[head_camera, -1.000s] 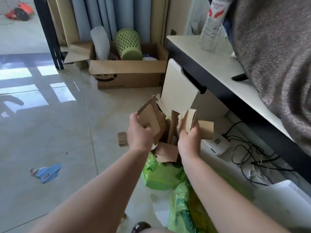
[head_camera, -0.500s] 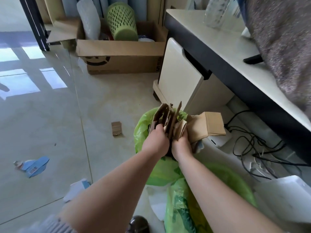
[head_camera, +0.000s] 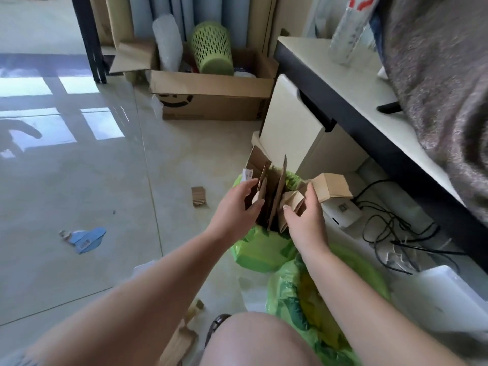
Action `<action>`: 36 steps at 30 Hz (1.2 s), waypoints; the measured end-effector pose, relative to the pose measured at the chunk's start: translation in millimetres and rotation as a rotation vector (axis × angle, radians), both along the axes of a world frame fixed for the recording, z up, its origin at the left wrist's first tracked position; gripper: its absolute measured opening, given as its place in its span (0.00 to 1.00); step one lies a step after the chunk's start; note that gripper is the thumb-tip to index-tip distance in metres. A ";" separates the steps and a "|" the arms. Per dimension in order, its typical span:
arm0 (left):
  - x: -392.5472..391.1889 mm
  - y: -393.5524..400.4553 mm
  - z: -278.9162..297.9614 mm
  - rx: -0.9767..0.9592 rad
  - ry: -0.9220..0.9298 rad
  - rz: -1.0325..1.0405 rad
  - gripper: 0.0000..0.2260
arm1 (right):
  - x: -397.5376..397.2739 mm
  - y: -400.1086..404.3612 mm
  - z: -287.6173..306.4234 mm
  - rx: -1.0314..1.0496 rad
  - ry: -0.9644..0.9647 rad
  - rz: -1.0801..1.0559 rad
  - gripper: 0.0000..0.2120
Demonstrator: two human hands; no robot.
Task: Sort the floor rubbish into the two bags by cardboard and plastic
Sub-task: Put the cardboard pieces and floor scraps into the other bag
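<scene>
1. Both forearms reach forward and down from the bottom of the view, meeting over a green bag (head_camera: 260, 253) that stands on the floor (head_camera: 79, 180) beside the desk (head_camera: 343, 75)
2. The left hand (head_camera: 235, 207) has its fingers loosely spread and nearly straight, its tips against the left side of the cardboard pieces (head_camera: 272, 191) that stand upright in the bag's mouth
3. The right hand (head_camera: 306, 220) is bent around the right side of the bundle, thumb pointing left and fingers curled on a folded cardboard scrap (head_camera: 291, 200)
4. A small cardboard box (head_camera: 334, 186) sits just right of the right hand's fingertips
5. A second green bag (head_camera: 311, 307) lies nearer, under the right forearm
6. A corrugated scrap (head_camera: 198, 196) and a blue wrapper (head_camera: 85, 239) lie on the floor to the left, well apart
</scene>
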State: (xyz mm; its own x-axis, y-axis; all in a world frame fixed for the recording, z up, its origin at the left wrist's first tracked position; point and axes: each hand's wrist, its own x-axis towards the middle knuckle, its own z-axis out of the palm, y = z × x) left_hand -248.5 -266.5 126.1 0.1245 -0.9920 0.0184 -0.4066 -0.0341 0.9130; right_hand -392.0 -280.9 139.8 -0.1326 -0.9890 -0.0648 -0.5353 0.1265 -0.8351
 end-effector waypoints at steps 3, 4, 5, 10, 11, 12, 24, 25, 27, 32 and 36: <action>38.5 18.4 7.0 -0.023 -0.001 0.071 0.14 | 18.1 21.7 19.8 -0.140 0.058 0.113 0.30; 56.4 25.4 7.3 -0.018 0.005 0.097 0.13 | 28.3 27.5 23.9 -0.175 0.056 0.166 0.29; 77.2 32.6 6.2 -0.001 0.009 0.127 0.11 | 40.5 32.5 27.1 -0.200 0.048 0.222 0.28; 193.5 70.2 -14.4 0.141 -0.055 0.343 0.09 | 110.5 35.7 13.3 -0.126 0.087 0.501 0.23; 217.2 77.6 -21.0 0.183 -0.069 0.384 0.10 | 125.1 31.7 6.2 -0.076 0.100 0.542 0.23; 240.1 84.5 -28.4 0.225 -0.078 0.421 0.10 | 139.3 26.3 -2.6 -0.033 0.109 0.567 0.23; 378.8 74.0 -149.4 0.615 -0.339 0.386 0.17 | 233.5 -82.3 -145.4 0.424 0.277 0.420 0.23; 381.2 65.4 -159.4 0.640 -0.409 0.334 0.19 | 234.9 -93.1 -157.7 0.435 0.310 0.406 0.22; 382.8 48.7 -175.7 0.694 -0.568 0.202 0.22 | 236.3 -113.9 -181.8 0.446 0.378 0.378 0.17; 386.3 16.9 -209.4 0.759 -0.825 -0.010 0.27 | 240.6 -155.7 -238.0 0.472 0.508 0.310 0.16; 391.6 6.8 -229.3 0.837 -0.941 -0.078 0.32 | 243.0 -174.0 -265.4 0.491 0.644 0.260 0.22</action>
